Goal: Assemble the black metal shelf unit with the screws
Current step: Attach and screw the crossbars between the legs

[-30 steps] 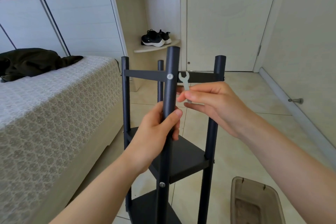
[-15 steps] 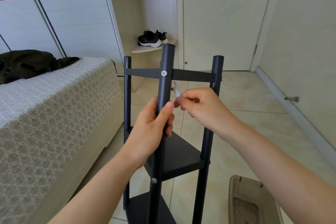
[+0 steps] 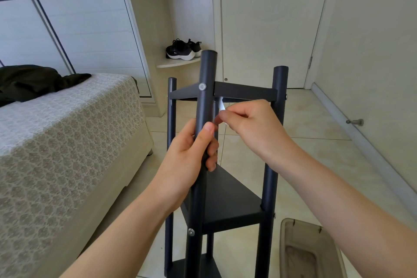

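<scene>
Top shelf (image 3: 244, 91) is being fastened: post (image 3: 205, 106) clasped by left grip (image 3: 191, 158), spanner (image 3: 221, 105) seemingly pinched by right grip (image 3: 252, 128); seating needed next.

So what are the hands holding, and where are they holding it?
The left hand grips the shelf unit's front post, a little below its top screw. The right hand pinches a small silver wrench by its lower end.

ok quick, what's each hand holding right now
Left hand: grips the shelf unit's front post.
Right hand: pinches a small pale tool, blurred, likely a wrench, just under the top shelf.
</scene>
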